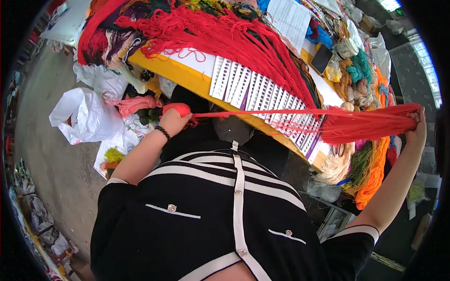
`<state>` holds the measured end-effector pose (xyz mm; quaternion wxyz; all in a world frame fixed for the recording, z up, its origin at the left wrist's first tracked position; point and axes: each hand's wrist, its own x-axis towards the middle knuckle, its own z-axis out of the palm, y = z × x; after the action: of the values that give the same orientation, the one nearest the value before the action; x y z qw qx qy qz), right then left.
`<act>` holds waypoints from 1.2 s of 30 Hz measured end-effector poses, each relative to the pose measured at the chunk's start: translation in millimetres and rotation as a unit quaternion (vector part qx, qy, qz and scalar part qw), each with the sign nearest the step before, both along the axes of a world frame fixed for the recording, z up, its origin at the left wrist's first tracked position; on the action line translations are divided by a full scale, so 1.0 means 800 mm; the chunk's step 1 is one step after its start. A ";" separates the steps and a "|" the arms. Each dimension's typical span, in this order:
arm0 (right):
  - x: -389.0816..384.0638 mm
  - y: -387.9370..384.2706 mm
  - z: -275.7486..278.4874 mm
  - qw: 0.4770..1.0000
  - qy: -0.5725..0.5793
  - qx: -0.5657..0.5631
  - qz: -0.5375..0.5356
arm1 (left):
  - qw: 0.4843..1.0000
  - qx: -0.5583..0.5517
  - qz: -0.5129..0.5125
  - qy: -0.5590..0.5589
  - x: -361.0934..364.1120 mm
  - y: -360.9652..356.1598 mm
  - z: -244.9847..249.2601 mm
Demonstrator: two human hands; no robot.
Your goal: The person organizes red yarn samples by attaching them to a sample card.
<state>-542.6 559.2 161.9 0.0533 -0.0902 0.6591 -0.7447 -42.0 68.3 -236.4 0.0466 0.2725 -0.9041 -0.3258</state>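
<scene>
My left hand (172,122), with a dark bead bracelet on the wrist, is closed around a small red ball of yarn (177,109) below the table's edge. A taut red strand (253,113) runs from the ball to a thick bundle of red yarn (365,122). My right hand (416,127) grips that bundle's far end, at arm's length to the right. The bundle hangs level, just off the edge of the yellow table (187,77). My black top with white stripes fills the bottom of the view.
A large red skein (220,35) and other coloured yarns cover the table. Beside them lie white perforated cards (253,89), a printed sheet (290,18) and a phone (321,58). Orange yarn (375,173) hangs off the right end. White plastic bags (89,117) lie on the floor.
</scene>
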 end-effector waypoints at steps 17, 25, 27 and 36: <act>0.200 -0.011 0.118 0.949 0.075 0.184 0.245 | 0.922 0.244 0.275 0.119 0.186 -0.216 -0.157; 0.144 0.008 0.107 0.910 0.095 0.401 -0.043 | 0.773 0.502 0.362 0.140 0.103 -0.150 -0.028; 0.129 0.015 0.094 0.909 0.097 0.403 -0.036 | 0.769 0.512 0.353 0.151 0.106 -0.174 -0.032; 0.154 0.050 0.161 0.570 0.610 0.444 -0.325 | 0.729 0.482 0.399 0.277 0.068 -0.207 0.035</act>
<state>-419.3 599.4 290.8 -0.5735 -0.2674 0.7686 -0.0942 12.1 -97.0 -208.6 0.2827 0.4917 -0.3802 -0.7306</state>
